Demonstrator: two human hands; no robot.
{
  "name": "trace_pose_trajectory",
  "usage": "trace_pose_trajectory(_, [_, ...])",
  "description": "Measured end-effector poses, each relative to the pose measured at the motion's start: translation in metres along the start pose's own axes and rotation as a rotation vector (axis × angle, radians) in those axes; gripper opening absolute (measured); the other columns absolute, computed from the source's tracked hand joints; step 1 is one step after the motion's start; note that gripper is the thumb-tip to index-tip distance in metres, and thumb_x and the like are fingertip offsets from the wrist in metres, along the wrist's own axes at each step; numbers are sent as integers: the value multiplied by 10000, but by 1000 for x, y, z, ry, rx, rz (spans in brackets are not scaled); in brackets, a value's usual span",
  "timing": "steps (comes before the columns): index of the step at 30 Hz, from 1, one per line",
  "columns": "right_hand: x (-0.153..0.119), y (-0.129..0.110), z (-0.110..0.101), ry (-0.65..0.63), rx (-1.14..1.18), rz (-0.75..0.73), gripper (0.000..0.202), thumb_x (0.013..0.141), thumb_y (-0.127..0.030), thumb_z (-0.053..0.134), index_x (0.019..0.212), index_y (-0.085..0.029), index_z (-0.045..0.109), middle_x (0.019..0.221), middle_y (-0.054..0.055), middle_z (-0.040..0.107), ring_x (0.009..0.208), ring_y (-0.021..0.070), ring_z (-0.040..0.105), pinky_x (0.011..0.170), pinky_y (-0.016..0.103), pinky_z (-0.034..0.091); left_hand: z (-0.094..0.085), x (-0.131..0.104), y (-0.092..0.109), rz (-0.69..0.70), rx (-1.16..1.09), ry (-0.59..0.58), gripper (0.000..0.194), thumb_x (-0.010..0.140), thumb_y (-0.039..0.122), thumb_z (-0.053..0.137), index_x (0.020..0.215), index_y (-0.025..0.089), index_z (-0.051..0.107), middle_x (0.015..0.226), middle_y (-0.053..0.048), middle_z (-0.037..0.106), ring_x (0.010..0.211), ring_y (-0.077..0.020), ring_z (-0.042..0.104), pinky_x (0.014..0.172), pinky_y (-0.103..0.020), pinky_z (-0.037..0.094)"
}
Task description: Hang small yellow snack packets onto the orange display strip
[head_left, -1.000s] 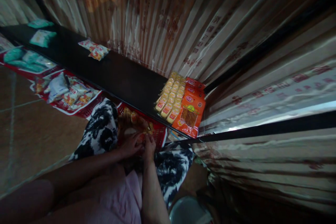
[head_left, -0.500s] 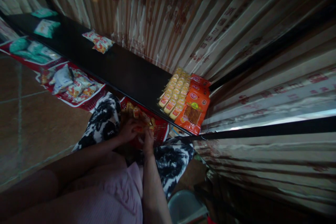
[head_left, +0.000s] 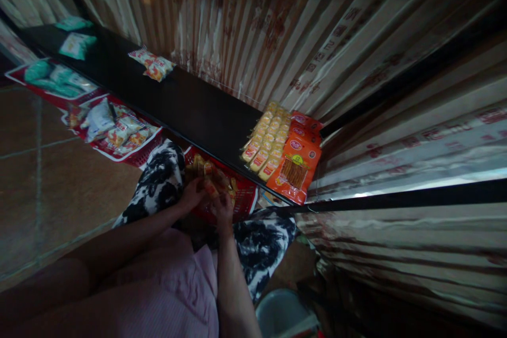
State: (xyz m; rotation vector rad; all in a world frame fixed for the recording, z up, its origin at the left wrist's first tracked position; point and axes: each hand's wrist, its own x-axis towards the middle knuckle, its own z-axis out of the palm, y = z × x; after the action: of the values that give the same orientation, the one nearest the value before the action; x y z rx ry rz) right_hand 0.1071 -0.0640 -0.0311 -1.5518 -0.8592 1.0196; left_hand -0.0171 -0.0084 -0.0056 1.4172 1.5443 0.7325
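Observation:
Between my knees a red basket (head_left: pixel 247 198) holds several yellow-wrapped snack packs (head_left: pixel 204 165). Over it, my left hand (head_left: pixel 192 194) and my right hand (head_left: pixel 224 208) are close together, with one small snack pack (head_left: pixel 211 188) between them. Its wrapper looks yellow with an orange-red label. Both hands have their fingers closed on this pack, the left at its left end and the right at its lower right. Above and right of them, rows of matching yellow packs (head_left: pixel 266 140) lie on the black shelf (head_left: pixel 190 103). The dim light blurs the fingertips.
Orange snack bags (head_left: pixel 295 163) lie at the shelf's right end. A white-and-orange bag (head_left: pixel 152 63) and green bags (head_left: pixel 77 45) lie farther left. More red baskets (head_left: pixel 146 150) of bags stand along the shelf's front. Behind hangs a pleated curtain (head_left: pixel 237 26); a pale bucket (head_left: pixel 283 311) stands lower right.
The pack between my hands has turned, so its orange-red label shows more clearly. My hands have shifted slightly over the basket. The whole view has moved a little to the right.

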Motion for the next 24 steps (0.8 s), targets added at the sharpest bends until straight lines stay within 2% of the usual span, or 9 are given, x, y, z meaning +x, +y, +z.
trace_pose_trajectory(5, [-4,-8,0,-5,-84,-86,301,728,-355,603,979,-190,618,828,26,642,728,150,576,654,259,482,3,1,-4,-166,-341,-26,315,705,153,563,1019,158,594,987,-68,687,933,-204,641,894,-356,486])
trace_pose_trajectory(9, [-9,-17,1,-100,-90,-90,280,712,-307,589,965,-186,602,866,27,642,734,142,596,674,255,497,2,-1,0,-276,-582,-7,323,690,212,593,1009,170,601,952,-44,694,872,-186,658,822,-319,511])
trace_pose_trajectory(13, [-11,-23,2,-189,-31,-36,252,711,-287,589,946,-198,593,773,-7,631,657,131,591,618,241,498,-2,-3,4,-275,-634,-1,347,665,248,636,1005,177,621,943,-35,696,861,-177,655,800,-297,510])
trace_pose_trajectory(19, [-12,-26,1,-240,19,-42,182,746,-349,584,827,-195,636,796,11,648,720,144,606,672,248,502,-5,-3,3,-262,-617,26,399,619,233,663,1012,173,628,942,-42,696,870,-185,644,818,-312,492])
trace_pose_trajectory(24, [-9,-18,2,-185,29,-35,182,726,-348,607,809,-187,625,792,12,653,712,146,608,651,252,506,-4,-3,4,-246,-675,23,382,591,195,655,971,172,627,886,-27,683,804,-159,631,773,-282,479])
